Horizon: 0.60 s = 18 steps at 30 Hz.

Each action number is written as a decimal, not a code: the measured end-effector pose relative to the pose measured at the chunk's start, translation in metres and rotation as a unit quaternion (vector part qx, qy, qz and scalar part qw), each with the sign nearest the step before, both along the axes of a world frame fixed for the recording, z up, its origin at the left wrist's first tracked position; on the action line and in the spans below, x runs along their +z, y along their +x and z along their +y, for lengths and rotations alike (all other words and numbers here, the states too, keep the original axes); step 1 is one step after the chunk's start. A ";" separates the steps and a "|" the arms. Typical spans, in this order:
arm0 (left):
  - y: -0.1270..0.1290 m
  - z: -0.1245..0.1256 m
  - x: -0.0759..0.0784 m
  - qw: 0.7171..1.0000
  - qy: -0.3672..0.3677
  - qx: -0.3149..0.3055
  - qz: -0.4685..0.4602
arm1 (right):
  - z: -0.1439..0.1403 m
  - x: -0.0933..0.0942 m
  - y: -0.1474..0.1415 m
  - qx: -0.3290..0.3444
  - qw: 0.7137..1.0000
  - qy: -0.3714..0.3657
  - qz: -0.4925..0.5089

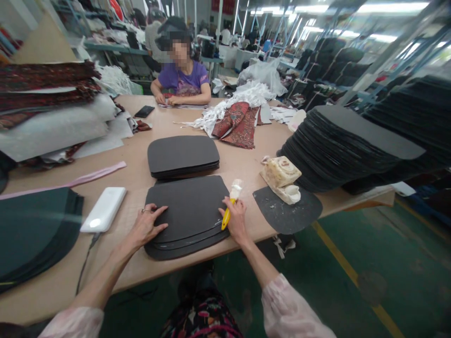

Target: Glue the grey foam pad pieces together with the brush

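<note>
While wide apart, left fingers point(161, 210) on panels point(193, 206).

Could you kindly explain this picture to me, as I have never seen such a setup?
There is no machine: a camera worn on a person's head looks forward and down at their bare hands. The left hand touches the left side of a near stack of dark panels. The right hand holds a yellow-handled brush at its right side. Also on the table are a farther dark stack and a white device. A co-worker sits across.
</note>
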<state>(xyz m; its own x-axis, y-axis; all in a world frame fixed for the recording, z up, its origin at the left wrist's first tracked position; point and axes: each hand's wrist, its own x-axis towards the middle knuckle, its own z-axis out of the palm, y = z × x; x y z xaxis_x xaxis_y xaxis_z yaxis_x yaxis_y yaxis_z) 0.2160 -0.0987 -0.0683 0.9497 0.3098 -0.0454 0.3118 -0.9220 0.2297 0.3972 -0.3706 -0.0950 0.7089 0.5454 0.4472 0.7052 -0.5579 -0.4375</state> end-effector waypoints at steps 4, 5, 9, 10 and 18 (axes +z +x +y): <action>-0.008 -0.008 -0.001 1.000 0.005 -0.002 -0.013 | -0.013 -0.014 -0.033 -0.004 0.997 0.077 0.022; -0.009 -0.011 -0.002 1.000 0.005 0.004 -0.016 | -0.020 -0.017 -0.037 -0.015 0.995 0.092 0.030; -0.009 -0.017 -0.004 0.999 0.002 0.038 -0.017 | -0.046 -0.023 -0.032 -0.077 0.984 0.132 0.091; -0.008 -0.017 -0.005 0.999 0.001 0.044 -0.016 | -0.050 -0.023 -0.027 -0.093 0.980 0.137 0.107; -0.023 -0.016 -0.017 0.997 -0.004 0.064 -0.032 | -0.037 -0.019 0.001 -0.099 0.975 0.130 0.148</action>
